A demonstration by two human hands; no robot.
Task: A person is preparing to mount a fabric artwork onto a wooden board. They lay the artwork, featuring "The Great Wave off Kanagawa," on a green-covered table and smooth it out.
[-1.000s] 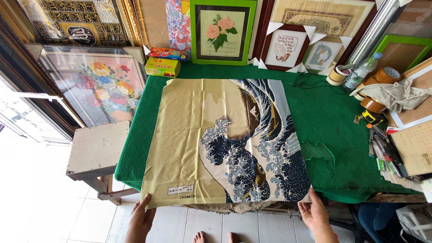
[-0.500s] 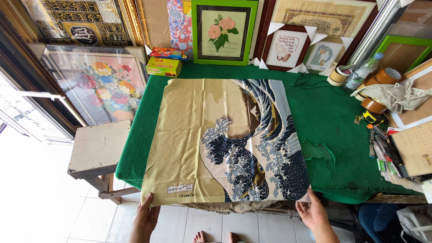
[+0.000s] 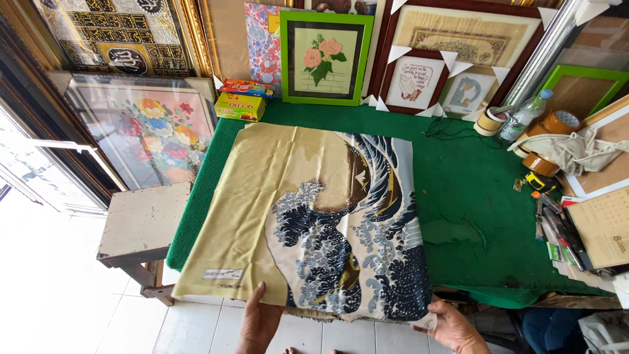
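Both hands have slid inward along the near edge since a second ago. Left hand [image 3: 259, 319] lies flat, fingers open, on the near edge of the tan fabric print of a dark blue breaking wave [image 3: 314, 223]; right hand [image 3: 452, 326] pinches the print's near right corner. That print is spread over the green felt-covered surface [image 3: 472, 196]. Beyond the print lean a green-framed flower picture [image 3: 325, 58] and yellow boxes [image 3: 240, 105]; tape rolls [image 3: 557, 124] lie to its right.
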